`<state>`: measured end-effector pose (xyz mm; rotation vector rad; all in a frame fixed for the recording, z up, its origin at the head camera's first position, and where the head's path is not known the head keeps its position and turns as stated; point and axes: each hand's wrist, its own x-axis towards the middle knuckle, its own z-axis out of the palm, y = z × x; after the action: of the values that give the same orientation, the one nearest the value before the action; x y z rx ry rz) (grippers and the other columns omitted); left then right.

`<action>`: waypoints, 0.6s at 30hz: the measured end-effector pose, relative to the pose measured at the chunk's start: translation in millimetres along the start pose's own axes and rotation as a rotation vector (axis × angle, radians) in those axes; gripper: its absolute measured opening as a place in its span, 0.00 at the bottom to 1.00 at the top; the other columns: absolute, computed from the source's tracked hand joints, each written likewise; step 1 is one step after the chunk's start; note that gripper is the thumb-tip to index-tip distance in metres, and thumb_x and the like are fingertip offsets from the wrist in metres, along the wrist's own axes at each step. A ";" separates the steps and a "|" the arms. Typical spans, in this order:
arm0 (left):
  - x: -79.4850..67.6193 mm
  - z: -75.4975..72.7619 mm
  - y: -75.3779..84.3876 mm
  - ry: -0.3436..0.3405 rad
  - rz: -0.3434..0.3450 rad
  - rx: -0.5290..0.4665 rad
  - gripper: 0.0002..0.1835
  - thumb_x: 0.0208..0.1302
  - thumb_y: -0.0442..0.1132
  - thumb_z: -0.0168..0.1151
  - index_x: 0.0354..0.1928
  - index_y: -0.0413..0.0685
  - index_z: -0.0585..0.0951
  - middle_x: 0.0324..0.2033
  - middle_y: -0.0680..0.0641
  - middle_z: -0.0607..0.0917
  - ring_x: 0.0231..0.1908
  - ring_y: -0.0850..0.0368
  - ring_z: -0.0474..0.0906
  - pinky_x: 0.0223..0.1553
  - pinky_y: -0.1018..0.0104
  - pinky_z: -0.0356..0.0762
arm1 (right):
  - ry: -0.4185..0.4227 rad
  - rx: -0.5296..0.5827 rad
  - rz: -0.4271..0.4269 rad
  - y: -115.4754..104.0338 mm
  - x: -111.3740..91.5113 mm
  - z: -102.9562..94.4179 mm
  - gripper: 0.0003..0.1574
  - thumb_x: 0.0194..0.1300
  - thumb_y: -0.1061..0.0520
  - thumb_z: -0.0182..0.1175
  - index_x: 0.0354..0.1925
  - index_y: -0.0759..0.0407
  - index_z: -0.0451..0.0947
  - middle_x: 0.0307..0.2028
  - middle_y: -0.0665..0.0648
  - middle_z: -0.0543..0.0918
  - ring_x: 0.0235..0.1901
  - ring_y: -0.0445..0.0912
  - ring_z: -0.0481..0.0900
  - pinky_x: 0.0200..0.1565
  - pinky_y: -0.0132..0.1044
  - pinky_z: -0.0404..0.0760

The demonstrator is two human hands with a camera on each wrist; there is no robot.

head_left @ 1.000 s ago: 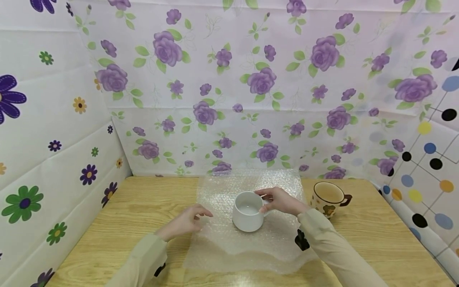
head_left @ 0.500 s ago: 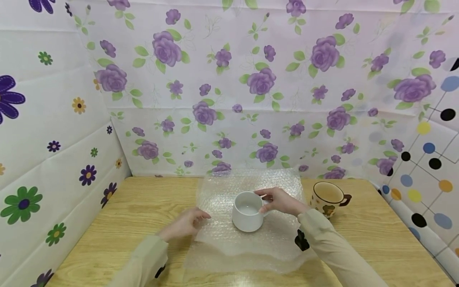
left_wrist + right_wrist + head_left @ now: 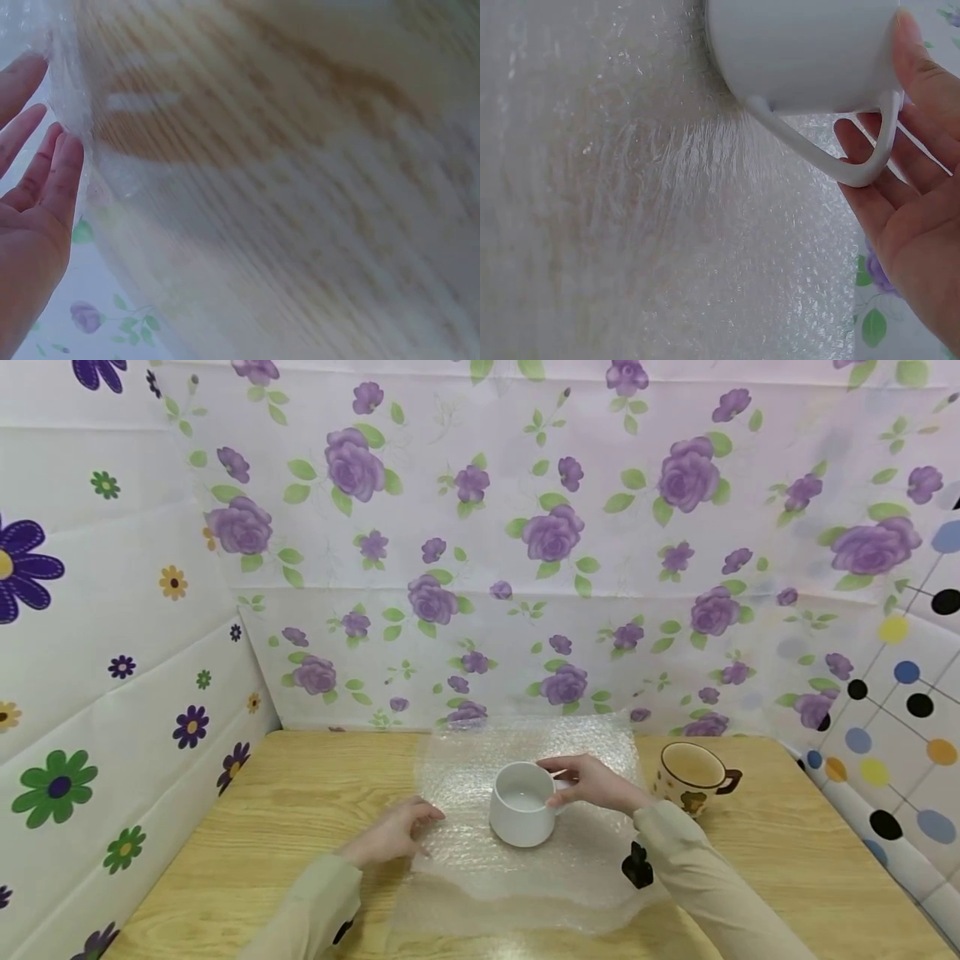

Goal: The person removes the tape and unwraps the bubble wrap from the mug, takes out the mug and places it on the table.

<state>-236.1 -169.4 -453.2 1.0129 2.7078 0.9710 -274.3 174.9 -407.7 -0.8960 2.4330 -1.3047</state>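
Note:
A plain white mug (image 3: 522,810) stands upright on a sheet of bubble wrap (image 3: 457,777) at the middle of the table. My right hand (image 3: 596,783) holds it on the handle side, thumb near the rim. In the right wrist view the fingers (image 3: 900,161) lie behind and under the white handle (image 3: 862,171). My left hand (image 3: 393,833) is at the left edge of the wrap. Its fairly straight fingertips (image 3: 69,146) touch that edge in the left wrist view, with the palm turned to the camera.
A cream mug with a brown handle and floral pattern (image 3: 688,777) stands right of the wrap, behind the right forearm. The wooden table (image 3: 330,777) meets a flowered cloth (image 3: 502,635) at the back. Patterned cloths hang on both sides.
My left hand has drawn slightly back and down, then come to the wrap's left edge. The right hand and white mug stay in place. The head view has shifted a little.

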 end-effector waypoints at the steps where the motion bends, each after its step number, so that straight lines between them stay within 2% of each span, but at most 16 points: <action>1: 0.4 0.0 0.2 -0.004 -0.002 0.006 0.27 0.39 0.24 0.69 0.47 0.35 0.76 0.39 0.43 0.74 0.40 0.46 0.71 0.42 0.53 0.72 | 0.000 0.004 0.000 1.2 -0.3 -0.5 0.39 0.50 0.56 0.68 0.58 0.67 0.67 0.54 0.65 0.71 0.49 0.56 0.73 0.44 0.40 0.76; 10: 4.3 -0.7 -1.5 -0.017 0.013 0.002 0.27 0.36 0.18 0.64 0.46 0.33 0.76 0.39 0.43 0.73 0.40 0.45 0.71 0.41 0.54 0.73 | 0.093 0.028 0.009 7.7 -11.1 -9.3 0.32 0.55 0.57 0.65 0.56 0.68 0.69 0.52 0.65 0.73 0.49 0.59 0.71 0.46 0.47 0.74; 18: 4.0 -1.7 0.1 -0.027 0.009 -0.017 0.26 0.37 0.19 0.66 0.46 0.34 0.76 0.38 0.43 0.73 0.40 0.44 0.70 0.40 0.52 0.73 | 0.116 0.099 0.083 12.0 -19.0 -12.8 0.27 0.60 0.52 0.61 0.54 0.65 0.71 0.50 0.62 0.74 0.46 0.54 0.73 0.45 0.44 0.75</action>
<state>-239.7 -167.8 -451.2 1.0284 2.6710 0.9723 -270.2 200.2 -411.6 -0.7054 2.4371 -1.4704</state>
